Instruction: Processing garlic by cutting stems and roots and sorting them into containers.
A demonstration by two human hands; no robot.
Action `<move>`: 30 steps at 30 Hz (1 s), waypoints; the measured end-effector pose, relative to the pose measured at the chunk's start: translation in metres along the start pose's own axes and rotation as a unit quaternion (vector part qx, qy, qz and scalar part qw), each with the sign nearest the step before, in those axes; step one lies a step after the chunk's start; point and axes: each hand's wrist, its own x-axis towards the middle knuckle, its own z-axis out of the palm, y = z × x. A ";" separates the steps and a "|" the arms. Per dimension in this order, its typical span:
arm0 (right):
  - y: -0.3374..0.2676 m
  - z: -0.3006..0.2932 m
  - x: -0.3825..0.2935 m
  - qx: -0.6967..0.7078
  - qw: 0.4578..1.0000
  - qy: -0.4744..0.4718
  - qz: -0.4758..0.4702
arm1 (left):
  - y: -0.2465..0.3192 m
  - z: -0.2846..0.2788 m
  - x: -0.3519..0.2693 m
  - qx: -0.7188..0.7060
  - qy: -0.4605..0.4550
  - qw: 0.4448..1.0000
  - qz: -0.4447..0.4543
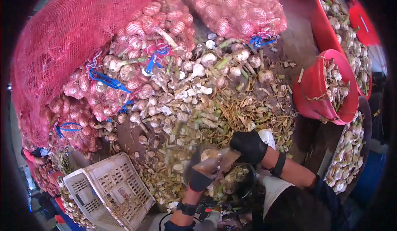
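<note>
My left hand (198, 176), in a dark glove, is low in the centre and closed around a garlic bulb (209, 154). To its right, my right hand (249, 147), in a black glove, is closed on a flat, shiny metal blade (229, 159). The blade and the left fingers are blurred, so their exact contact cannot be told. Beneath both hands is a round dark container (255, 178) with garlic and trimmings. A heap of loose garlic bulbs (198, 71) and dry leaf and stem scraps (242, 106) spreads in front of me.
Red mesh sacks of garlic (238, 10) lie at the back and left, some tied with blue strips. A white plastic crate (114, 187) tilts at lower left. At right are a red bucket (302, 97) holding garlic and a larger red tub (322, 26). Another person's hand (39, 160) shows far left.
</note>
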 end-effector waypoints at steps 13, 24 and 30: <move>-0.034 -0.021 0.000 0.066 0.995 0.068 -0.036 | 0.020 0.016 0.017 0.037 0.064 0.997 -0.014; 0.012 -0.009 -0.011 -0.057 0.980 0.116 0.151 | 0.038 0.002 0.000 -0.176 0.080 0.977 -0.091; -0.026 -0.021 0.008 0.302 0.889 0.126 0.321 | 0.057 -0.015 0.031 -0.085 0.310 0.944 -0.077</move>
